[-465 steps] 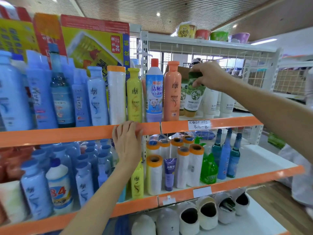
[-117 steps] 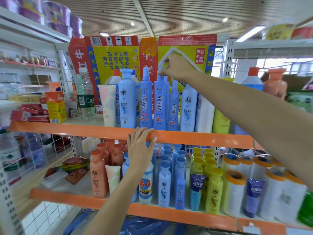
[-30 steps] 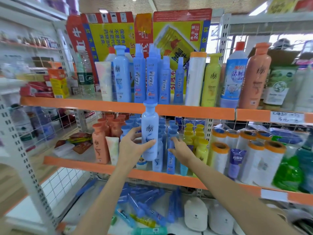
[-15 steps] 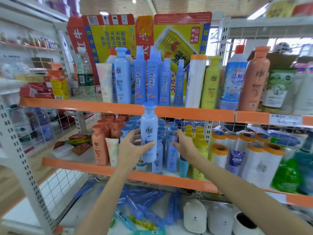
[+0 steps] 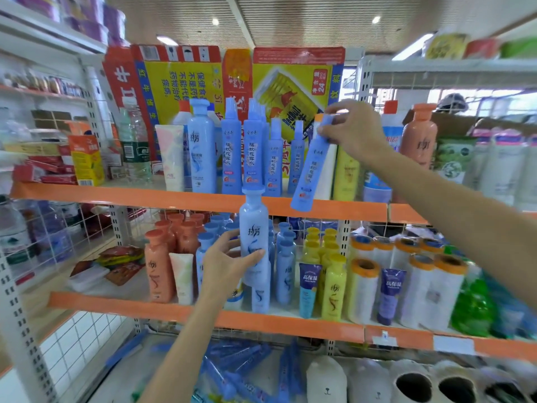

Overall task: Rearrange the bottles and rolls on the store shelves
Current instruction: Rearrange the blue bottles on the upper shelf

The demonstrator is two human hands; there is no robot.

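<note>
Head view: right hand (image 5: 356, 129) pinches cap end of slim blue bottle (image 5: 312, 167), lifted before upper shelf (image 5: 186, 199); long axis tilted, cap up-right, base down-left over shelf lip. Left hand (image 5: 225, 264) grips pale bottle (image 5: 254, 237) mid-body, upright, cap up, raised before lower shelf (image 5: 203, 314). Advice: straighten slim bottle before setting down, clear lip, slot beside matching blue row without toppling neighbours.

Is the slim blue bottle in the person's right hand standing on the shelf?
No, the right hand holds the slim blue bottle tilted by its top, its base hanging before the upper shelf's orange edge.
</note>
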